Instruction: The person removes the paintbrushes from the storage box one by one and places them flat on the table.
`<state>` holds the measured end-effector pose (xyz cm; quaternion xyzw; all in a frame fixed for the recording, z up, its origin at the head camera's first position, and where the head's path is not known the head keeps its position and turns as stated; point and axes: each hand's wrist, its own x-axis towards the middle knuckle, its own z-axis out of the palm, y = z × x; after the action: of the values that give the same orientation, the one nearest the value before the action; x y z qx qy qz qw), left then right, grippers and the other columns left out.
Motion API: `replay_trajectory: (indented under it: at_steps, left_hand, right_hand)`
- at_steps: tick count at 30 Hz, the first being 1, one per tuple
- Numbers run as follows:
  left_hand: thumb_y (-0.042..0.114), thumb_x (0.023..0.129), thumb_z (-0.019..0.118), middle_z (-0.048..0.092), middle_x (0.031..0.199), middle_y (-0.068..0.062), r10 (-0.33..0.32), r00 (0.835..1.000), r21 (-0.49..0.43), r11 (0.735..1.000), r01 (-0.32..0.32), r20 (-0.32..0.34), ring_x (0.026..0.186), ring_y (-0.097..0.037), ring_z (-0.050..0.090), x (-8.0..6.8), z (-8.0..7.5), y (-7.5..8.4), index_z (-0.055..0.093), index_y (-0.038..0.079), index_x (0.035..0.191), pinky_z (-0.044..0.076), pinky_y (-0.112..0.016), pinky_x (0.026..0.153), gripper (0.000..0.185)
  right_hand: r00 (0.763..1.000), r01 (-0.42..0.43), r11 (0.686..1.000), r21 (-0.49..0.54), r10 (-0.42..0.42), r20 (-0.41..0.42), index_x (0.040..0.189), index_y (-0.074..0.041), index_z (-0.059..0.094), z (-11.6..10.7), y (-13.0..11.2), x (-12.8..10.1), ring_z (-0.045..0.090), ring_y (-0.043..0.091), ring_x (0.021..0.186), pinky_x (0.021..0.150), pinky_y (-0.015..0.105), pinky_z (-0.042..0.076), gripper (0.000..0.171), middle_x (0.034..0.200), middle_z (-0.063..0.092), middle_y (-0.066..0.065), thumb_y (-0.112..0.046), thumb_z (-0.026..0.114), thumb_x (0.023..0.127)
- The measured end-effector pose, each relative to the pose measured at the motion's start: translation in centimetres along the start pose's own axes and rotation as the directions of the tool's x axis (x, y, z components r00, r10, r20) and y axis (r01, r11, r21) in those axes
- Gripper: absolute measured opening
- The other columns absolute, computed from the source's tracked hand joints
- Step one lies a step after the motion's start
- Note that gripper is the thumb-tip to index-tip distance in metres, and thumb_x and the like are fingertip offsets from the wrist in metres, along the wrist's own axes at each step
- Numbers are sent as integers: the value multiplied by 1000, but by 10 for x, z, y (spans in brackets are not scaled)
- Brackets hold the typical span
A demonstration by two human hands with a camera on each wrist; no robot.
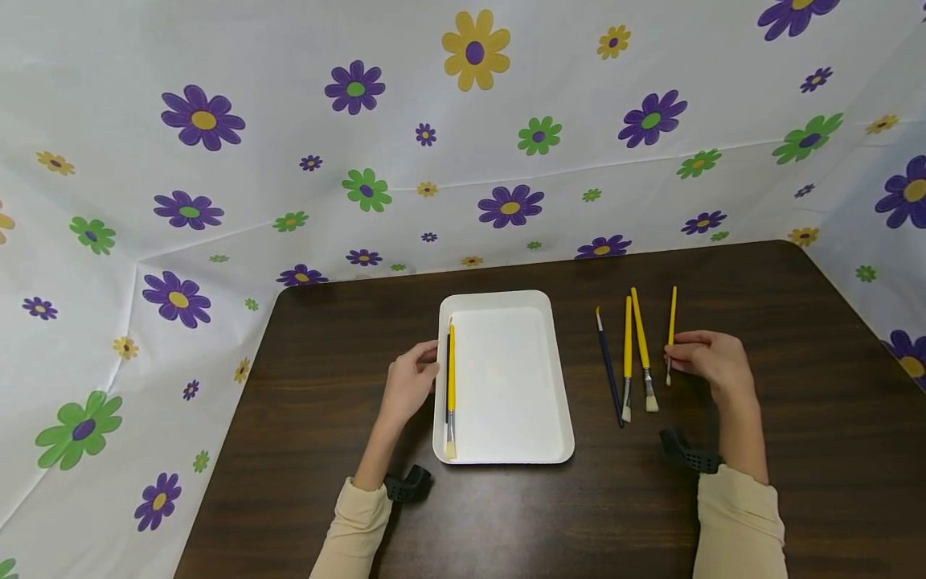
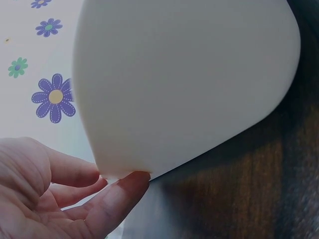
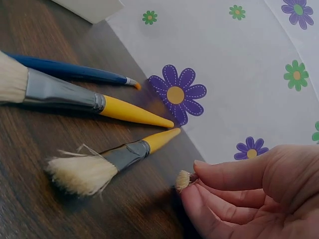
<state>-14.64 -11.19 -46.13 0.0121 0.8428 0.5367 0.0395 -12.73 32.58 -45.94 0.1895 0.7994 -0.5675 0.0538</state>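
Observation:
A white tray (image 1: 510,378) lies on the dark table, a yellow paintbrush (image 1: 452,366) and a dark blue paintbrush (image 1: 447,386) along its left side. My left hand (image 1: 407,386) pinches the tray's left rim between thumb and fingers, as the left wrist view shows on the tray wall (image 2: 184,84). Right of the tray, my right hand (image 1: 712,366) pinches a thin yellow paintbrush (image 1: 673,312) near its bristle end; those small pale bristles (image 3: 183,180) stick out past the fingertips in the right wrist view.
Between tray and right hand lie a dark blue paintbrush (image 1: 609,366) and two wider yellow paintbrushes, one on the left (image 1: 628,334) and one on the right (image 1: 640,334). A flower-printed white sheet (image 1: 434,145) stands behind the wooden table (image 1: 325,338).

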Motion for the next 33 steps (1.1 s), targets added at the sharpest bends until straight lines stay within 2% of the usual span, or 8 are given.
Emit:
replay_trajectory:
  at_steps: [11, 14, 18, 21, 27, 33]
  left_hand:
    - [2, 101, 60, 68, 127, -22, -15, 1000, 7, 1000, 15, 3, 102, -34, 72, -1, -2, 1, 62, -3, 139, 63, -39, 72, 39]
    - [2, 101, 59, 68, 126, -22, -11, 1000, 7, 1000, 11, 3, 101, -33, 72, -1, -2, 1, 62, -4, 139, 63, -38, 72, 38]
    - [2, 101, 59, 68, 126, -22, -10, 1000, 4, 1000, 10, 4, 102, -33, 72, 0, -1, 0, 62, -3, 138, 63, -38, 72, 38]
    - [2, 101, 59, 69, 126, -22, -4, 1000, 2, 1000, 4, 1, 102, -33, 72, 1, -2, 0, 63, -3, 138, 63, -38, 72, 37]
    - [2, 101, 59, 68, 127, -22, -4, 1000, -9, 1000, 4, 5, 103, -34, 72, 1, -2, 1, 63, -3, 138, 63, -39, 73, 38]
    - [2, 101, 60, 67, 127, -22, -8, 1000, -12, 1000, 8, 10, 105, -35, 72, 1, -2, -1, 62, -3, 138, 63, -41, 75, 38]
  right_hand:
    - [999, 12, 991, -132, -17, -39, 132, 22, 53, 4, -5, -3, 64, 2, 65, 63, 21, 59, 46, 82, 67, -8, -8, 66, 100]
    - [998, 7, 985, -171, -16, -54, 131, 21, 55, 6, -6, -3, 63, 0, 65, 62, 20, 58, 45, 90, 70, 3, -8, 67, 99]
    - [997, 0, 972, -235, -17, -69, 129, 19, 59, 7, -5, -3, 62, 1, 69, 62, 20, 57, 42, 108, 67, 24, -9, 68, 99]
    - [997, 12, 959, -283, -32, -67, 126, 18, 61, 6, -5, -2, 63, 5, 72, 61, 20, 55, 40, 115, 64, 31, -11, 69, 99]
    - [997, 32, 939, -342, -56, -61, 121, 17, 64, 6, -5, -1, 65, 16, 77, 61, 24, 51, 38, 114, 64, 33, -13, 71, 97]
    - [997, 25, 935, -354, -49, -57, 120, 18, 64, 7, -4, -1, 68, 22, 79, 62, 26, 52, 37, 114, 63, 35, -11, 71, 97]
